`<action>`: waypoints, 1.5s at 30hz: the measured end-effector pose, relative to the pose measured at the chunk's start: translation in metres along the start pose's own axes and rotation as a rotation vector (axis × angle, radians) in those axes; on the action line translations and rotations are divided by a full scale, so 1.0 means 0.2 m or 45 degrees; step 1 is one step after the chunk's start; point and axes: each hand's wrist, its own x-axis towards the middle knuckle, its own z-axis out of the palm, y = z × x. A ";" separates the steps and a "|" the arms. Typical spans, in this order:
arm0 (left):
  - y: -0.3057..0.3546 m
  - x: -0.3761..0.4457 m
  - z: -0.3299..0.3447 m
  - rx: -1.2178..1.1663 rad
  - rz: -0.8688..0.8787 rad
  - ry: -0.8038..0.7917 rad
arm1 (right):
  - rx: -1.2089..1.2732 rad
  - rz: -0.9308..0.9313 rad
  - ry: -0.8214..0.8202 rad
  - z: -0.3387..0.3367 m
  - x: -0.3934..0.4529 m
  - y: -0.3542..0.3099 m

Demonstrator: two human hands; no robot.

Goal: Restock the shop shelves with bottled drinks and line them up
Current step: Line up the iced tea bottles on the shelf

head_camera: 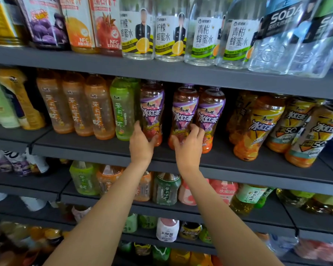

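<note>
Three purple-labelled iced tea bottles stand on the middle dark shelf [104, 146]. My left hand [141, 144] grips the base of the left purple bottle [152, 108], thumb on its left side, fingers curled under its right. My right hand [187, 146] holds the lower part of the middle purple bottle [184, 112], its fingers also reaching onto the right purple bottle [210, 114] that stands touching it. A dark gap separates the left bottle from the other two.
A green tea bottle [122, 108] and three orange tea bottles [73, 104] stand left of my hands. Yellow iced tea bottles [258, 127] fill the right. Clear honey-water and soda bottles sit on the shelf above; mixed drinks crowd the shelves below.
</note>
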 end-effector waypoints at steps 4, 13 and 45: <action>-0.02 0.04 0.01 -0.026 0.049 -0.069 | 0.052 -0.172 0.080 0.01 -0.02 -0.05; -0.08 0.03 -0.15 0.117 0.092 -0.049 | -0.061 -0.163 -0.450 0.26 -0.08 -0.16; -0.22 0.10 -0.44 -0.018 0.174 -0.300 | 0.056 0.259 -0.095 0.57 0.20 -0.19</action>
